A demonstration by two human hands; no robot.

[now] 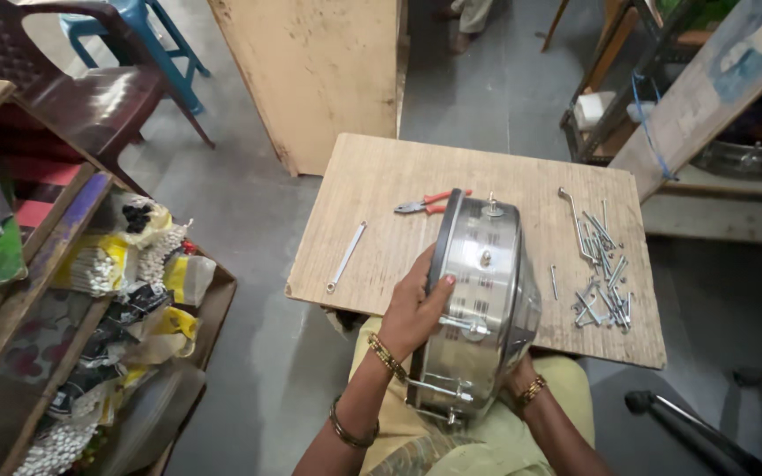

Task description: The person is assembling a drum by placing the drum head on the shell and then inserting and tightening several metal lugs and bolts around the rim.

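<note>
A shiny metal drum shell [485, 291] with lugs and tension rods stands on its edge against the near side of a low wooden board table [372, 189]. My left hand [414, 310] is closed over its dark rim on the left side. Under the drum's lower right, my right hand [522, 381] supports it; only the wrist with a bangle shows, the fingers are hidden. Red-handled pliers [429, 204] lie just beyond the drum. A flat spanner [346, 256] rests to the left. Several metal rods and hooks [601, 273] are heaped on the board's right.
A wooden crate [209, 317] of plastic bags with small white pieces stands at my left, beside a slatted wooden shelf [41, 264]. A dark plastic chair [72, 97] and an upright plywood panel [319, 70] stand beyond. A metal rack [610, 106] is at the right.
</note>
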